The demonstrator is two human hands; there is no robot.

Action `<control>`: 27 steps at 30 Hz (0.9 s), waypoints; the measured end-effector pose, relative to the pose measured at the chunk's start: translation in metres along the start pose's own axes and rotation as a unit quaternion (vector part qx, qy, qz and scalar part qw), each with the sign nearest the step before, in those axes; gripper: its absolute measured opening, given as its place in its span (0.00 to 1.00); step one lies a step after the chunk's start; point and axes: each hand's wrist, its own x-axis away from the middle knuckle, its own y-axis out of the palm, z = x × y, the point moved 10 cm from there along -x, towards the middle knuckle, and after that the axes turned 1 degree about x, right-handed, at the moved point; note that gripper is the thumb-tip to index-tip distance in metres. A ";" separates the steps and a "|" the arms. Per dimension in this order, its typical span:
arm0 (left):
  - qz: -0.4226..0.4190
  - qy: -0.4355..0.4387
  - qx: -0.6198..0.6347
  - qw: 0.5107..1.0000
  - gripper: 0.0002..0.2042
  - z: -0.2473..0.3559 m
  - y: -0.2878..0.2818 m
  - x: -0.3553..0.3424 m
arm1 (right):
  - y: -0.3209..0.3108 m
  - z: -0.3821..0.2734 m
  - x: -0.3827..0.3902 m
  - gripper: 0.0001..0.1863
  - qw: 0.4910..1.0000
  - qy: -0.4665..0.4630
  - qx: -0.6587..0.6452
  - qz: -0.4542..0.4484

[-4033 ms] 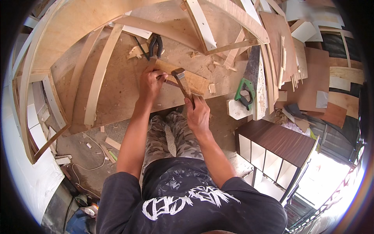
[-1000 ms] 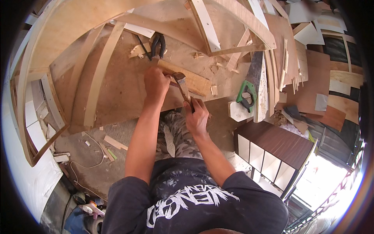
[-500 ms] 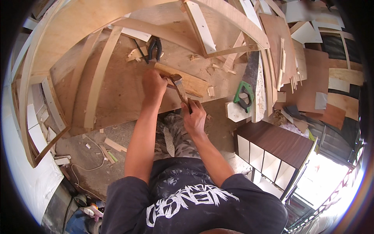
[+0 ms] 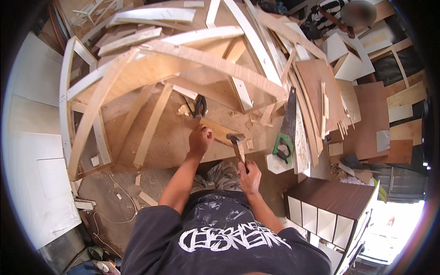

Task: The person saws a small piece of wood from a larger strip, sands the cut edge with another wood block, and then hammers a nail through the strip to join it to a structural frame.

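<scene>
My right hand (image 4: 250, 178) is wrapped round the wooden handle of a hammer (image 4: 240, 151). The dark hammer head is over the right end of a short wooden block (image 4: 216, 130), though I cannot tell whether they touch. At the block's left end, my left hand (image 4: 200, 140) has its fingers curled closed; anything inside them is hidden. Beyond the block, pliers with black handles (image 4: 200, 106) lie on the plywood surface (image 4: 183, 149) among wood scraps.
A curved wooden frame (image 4: 206, 57) arches over the work surface. To the right are a green-handled handsaw (image 4: 283, 146) and a dark-topped cabinet with white compartments (image 4: 327, 197). Plywood sheets (image 4: 316, 87) lean beyond. Another person (image 4: 337, 16) is at the far right.
The hammer head has moved right, away from my left hand. My view has tilted up, bringing more of the frame and another person into sight.
</scene>
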 end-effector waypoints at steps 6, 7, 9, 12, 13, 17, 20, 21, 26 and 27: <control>-0.093 -0.055 0.161 0.981 0.07 0.063 -0.069 0.007 | -0.014 -0.031 -0.024 0.15 0.994 0.053 -0.087 -0.036; -0.110 -0.062 0.166 0.978 0.08 0.076 -0.086 0.009 | -0.015 -0.050 -0.039 0.15 0.998 0.014 -0.043 -0.051; -0.141 -0.063 0.169 0.973 0.09 0.101 -0.119 -0.001 | -0.007 -0.087 -0.072 0.15 0.990 -0.022 -0.106 -0.085; -0.141 -0.060 0.181 0.972 0.08 0.132 -0.169 -0.022 | 0.013 -0.143 -0.111 0.12 0.969 -0.074 -0.155 -0.180; -0.096 -0.052 0.186 0.977 0.08 0.138 -0.191 -0.037 | 0.016 -0.158 -0.126 0.12 0.966 -0.077 -0.167 -0.184; -0.042 -0.070 0.158 0.984 0.08 0.142 -0.256 -0.066 | 0.047 -0.230 -0.149 0.13 0.923 -0.166 -0.231 -0.260; 0.002 0.000 0.050 0.999 0.09 0.149 -0.297 -0.079 | 0.077 -0.259 -0.150 0.12 0.883 -0.160 -0.265 -0.354; 0.006 -0.005 0.052 0.999 0.09 0.145 -0.306 -0.081 | 0.080 -0.270 -0.151 0.12 0.877 -0.183 -0.275 -0.349; 0.037 -0.076 0.154 0.985 0.09 0.099 -0.331 -0.104 | 0.116 -0.301 -0.162 0.14 0.882 -0.135 -0.290 -0.345; 0.033 -0.070 0.158 0.984 0.09 0.092 -0.332 -0.113 | 0.118 -0.313 -0.165 0.14 0.884 -0.158 -0.294 -0.327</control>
